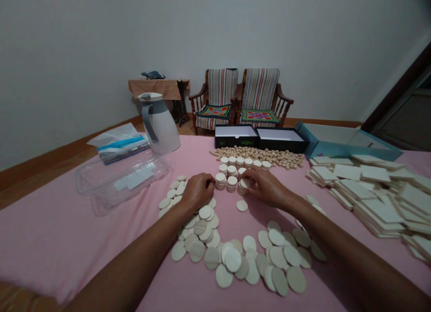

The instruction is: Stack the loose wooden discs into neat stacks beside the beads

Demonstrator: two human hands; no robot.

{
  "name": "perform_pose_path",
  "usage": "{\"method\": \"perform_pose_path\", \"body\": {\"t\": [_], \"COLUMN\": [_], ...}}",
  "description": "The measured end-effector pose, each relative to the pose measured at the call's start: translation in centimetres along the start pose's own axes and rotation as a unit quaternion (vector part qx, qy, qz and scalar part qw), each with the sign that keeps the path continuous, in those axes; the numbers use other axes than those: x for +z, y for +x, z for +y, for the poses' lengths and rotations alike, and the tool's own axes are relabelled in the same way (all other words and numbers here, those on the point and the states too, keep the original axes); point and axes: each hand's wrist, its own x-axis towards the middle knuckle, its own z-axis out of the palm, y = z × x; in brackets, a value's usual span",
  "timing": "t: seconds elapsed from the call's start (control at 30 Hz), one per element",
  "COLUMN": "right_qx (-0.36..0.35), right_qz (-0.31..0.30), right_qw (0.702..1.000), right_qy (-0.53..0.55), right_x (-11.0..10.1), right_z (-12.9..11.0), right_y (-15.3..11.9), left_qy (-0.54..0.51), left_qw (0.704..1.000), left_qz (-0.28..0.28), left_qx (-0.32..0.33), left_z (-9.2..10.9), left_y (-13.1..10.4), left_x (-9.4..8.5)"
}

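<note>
Rows of stacked pale wooden discs [231,182] stand in the middle of the pink cloth. My right hand [264,185] reaches in from the right, its fingers closed round the stack of discs [244,186] at the right end of the front row. Just left of the stacks is my left hand [198,189], fingers curled together; whatever they may hold is hidden. One single disc [241,205] lies flat in front of the stacks. Loose discs [233,260] are spread in a curve beneath my left hand, along the front and under my right forearm.
Small wooden beads [283,158] lie behind the stacks, before two black boxes [235,137]. Square wooden pieces [377,208] and a blue box [346,143] are at right. At left are a clear plastic tray [124,186], a tissue pack [123,146] and a white jug [163,130].
</note>
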Motion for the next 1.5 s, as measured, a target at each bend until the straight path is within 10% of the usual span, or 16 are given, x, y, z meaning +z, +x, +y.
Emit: {"method": "perform_pose_path", "body": {"t": [1.0,1.5], "right_qx": [-0.019,0.027], "right_qz": [-0.088,0.063], "right_qw": [0.996,0.982], "right_qy": [0.008,-0.177], "right_x": [1.5,0.6], "right_z": [-3.3,-3.7], "right_y": [-4.5,1.2], "left_qy": [0.007,0.004], "left_qw": [1.000,1.000], "left_qz": [-0.004,-0.005], "left_qx": [-0.005,-0.009], "left_z": [0.2,0.4], "left_y": [0.0,-0.1], "left_x": [0.0,-0.2]}}
